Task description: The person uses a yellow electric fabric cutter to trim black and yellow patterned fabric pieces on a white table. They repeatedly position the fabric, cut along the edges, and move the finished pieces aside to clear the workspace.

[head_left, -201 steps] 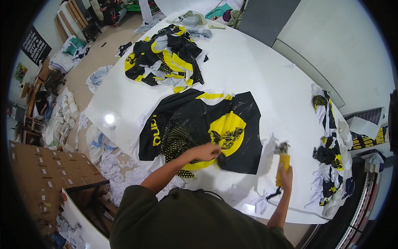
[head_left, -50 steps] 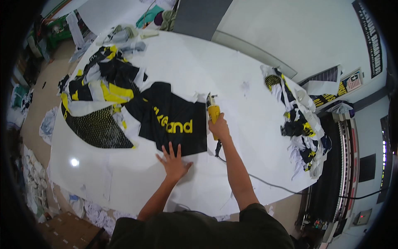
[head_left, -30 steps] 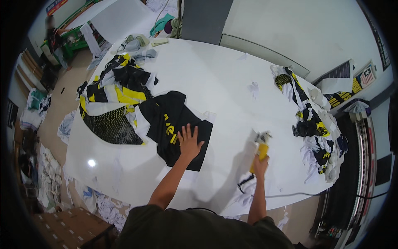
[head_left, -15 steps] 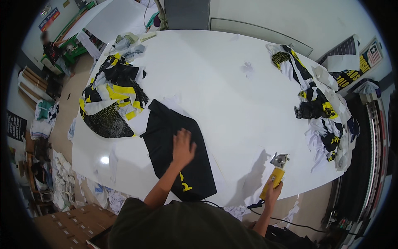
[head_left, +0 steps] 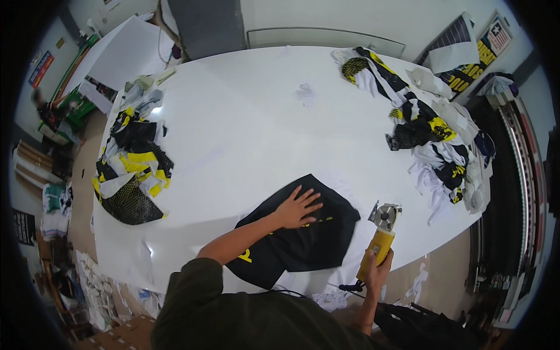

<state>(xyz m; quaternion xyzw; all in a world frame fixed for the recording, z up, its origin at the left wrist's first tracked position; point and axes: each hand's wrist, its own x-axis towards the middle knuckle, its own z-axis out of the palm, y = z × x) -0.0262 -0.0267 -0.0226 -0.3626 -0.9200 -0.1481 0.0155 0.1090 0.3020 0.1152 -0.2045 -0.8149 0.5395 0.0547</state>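
Swung crosswise since earlier: black cloth (head_left: 318,248), probably light and limp, best pinned flat under outspread left fingers (head_left: 305,199). Gripped by right fingers (head_left: 371,261): yellow cutter (head_left: 381,240), likely heavier.

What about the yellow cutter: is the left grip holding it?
No, the right grip holds the yellow cutter, while the left grip is spread over the black fabric.
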